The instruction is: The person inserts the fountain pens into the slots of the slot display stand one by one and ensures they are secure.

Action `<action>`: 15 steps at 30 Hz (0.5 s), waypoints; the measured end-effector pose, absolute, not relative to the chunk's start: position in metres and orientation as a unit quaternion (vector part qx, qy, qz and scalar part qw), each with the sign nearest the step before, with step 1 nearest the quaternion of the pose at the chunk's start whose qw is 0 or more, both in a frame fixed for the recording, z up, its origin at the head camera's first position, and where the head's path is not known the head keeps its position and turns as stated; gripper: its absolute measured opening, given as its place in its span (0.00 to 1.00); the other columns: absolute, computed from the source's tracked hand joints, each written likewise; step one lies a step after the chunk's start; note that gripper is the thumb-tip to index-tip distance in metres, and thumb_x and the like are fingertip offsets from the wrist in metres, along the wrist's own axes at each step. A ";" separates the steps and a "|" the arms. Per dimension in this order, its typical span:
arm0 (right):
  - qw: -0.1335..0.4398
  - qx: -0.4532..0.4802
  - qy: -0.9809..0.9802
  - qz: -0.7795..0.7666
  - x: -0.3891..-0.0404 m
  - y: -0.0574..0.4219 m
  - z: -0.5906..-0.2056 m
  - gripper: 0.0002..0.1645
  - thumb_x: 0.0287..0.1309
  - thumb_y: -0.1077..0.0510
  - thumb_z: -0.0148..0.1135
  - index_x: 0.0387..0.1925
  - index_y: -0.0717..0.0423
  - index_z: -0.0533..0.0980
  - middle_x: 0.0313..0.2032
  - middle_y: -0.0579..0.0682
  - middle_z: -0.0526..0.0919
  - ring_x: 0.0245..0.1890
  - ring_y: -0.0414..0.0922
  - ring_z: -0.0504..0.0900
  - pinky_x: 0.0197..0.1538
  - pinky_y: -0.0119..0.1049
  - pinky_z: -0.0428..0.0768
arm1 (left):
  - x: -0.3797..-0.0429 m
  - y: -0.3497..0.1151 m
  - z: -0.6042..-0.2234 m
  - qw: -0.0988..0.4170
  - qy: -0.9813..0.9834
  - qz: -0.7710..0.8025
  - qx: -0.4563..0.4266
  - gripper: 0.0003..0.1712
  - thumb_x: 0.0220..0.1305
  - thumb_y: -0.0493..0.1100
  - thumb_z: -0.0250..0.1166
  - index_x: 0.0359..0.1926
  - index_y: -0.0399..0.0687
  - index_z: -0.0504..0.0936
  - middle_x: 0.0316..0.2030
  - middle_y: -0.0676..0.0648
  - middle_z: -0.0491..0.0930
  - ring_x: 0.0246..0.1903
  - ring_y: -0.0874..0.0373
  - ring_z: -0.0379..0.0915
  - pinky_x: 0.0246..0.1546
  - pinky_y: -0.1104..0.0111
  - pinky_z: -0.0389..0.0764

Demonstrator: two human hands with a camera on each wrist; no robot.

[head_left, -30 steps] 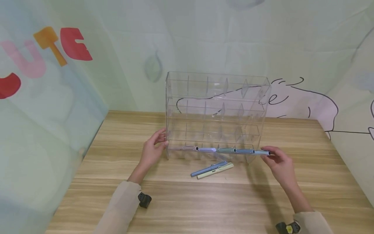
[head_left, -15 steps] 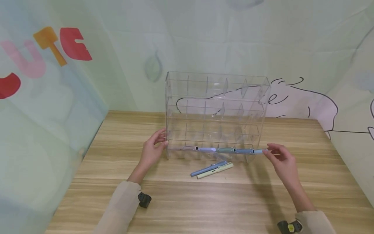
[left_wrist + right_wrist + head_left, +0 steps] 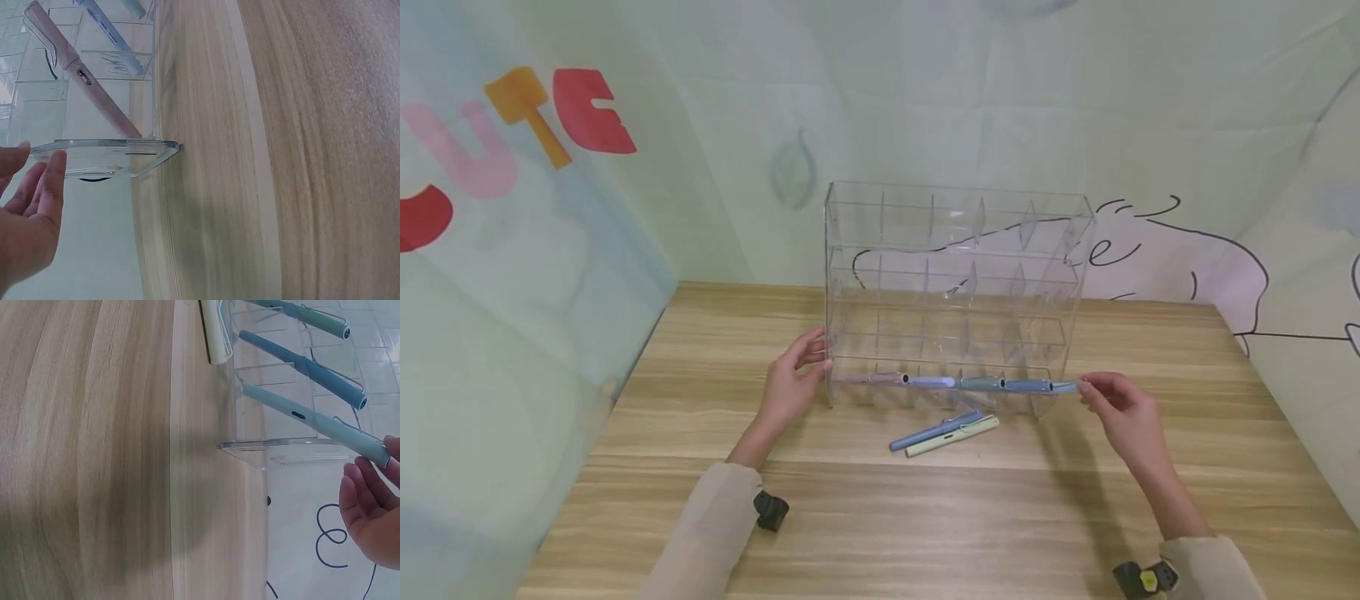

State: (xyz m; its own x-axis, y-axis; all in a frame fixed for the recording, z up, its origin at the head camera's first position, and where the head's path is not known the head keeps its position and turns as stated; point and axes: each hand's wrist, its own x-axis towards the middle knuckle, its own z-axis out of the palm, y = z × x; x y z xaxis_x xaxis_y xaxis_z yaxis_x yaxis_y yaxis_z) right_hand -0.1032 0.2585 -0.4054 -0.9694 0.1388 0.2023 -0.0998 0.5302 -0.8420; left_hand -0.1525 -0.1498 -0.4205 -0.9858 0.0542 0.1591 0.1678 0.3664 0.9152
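On the table (image 3: 910, 525), before the backdrop (image 3: 925, 108), stands a rack (image 3: 951, 267); five pens (image 3: 981, 384) lie in a row along its lowest tier. Two loose pens (image 3: 952, 437) lie side by side in front. The left hand (image 3: 792, 390) is at the rack's left side, the right hand (image 3: 1127, 417) at the rightmost pen's (image 3: 317, 424) outer end, right of the rack.
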 end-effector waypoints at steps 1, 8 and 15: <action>0.124 -0.004 -0.863 0.490 -0.103 0.259 -0.405 0.14 0.60 0.61 0.57 0.40 0.70 0.74 0.29 0.28 0.77 0.28 0.29 0.77 0.32 0.20 0.79 | -0.153 -0.150 -0.421 0.051 -0.825 -0.559 -0.068 0.29 0.58 0.28 0.60 0.61 0.38 0.65 0.50 0.35 0.74 0.48 0.43 0.72 0.46 0.61 0.80; 0.118 0.043 -0.856 0.501 -0.104 0.263 -0.405 0.11 0.58 0.67 0.58 0.40 0.72 0.74 0.32 0.31 0.77 0.30 0.30 0.78 0.34 0.20 0.79 | -0.153 -0.150 -0.421 0.051 -0.824 -0.560 -0.066 0.28 0.58 0.29 0.60 0.61 0.38 0.66 0.50 0.35 0.74 0.48 0.43 0.73 0.46 0.61 0.79; 0.112 0.063 -0.848 0.514 -0.103 0.264 -0.405 0.11 0.56 0.69 0.58 0.41 0.73 0.74 0.33 0.33 0.78 0.31 0.31 0.78 0.35 0.20 0.79 | -0.154 -0.150 -0.421 0.053 -0.825 -0.559 -0.064 0.28 0.58 0.28 0.60 0.60 0.37 0.66 0.50 0.34 0.74 0.47 0.43 0.73 0.45 0.63 0.80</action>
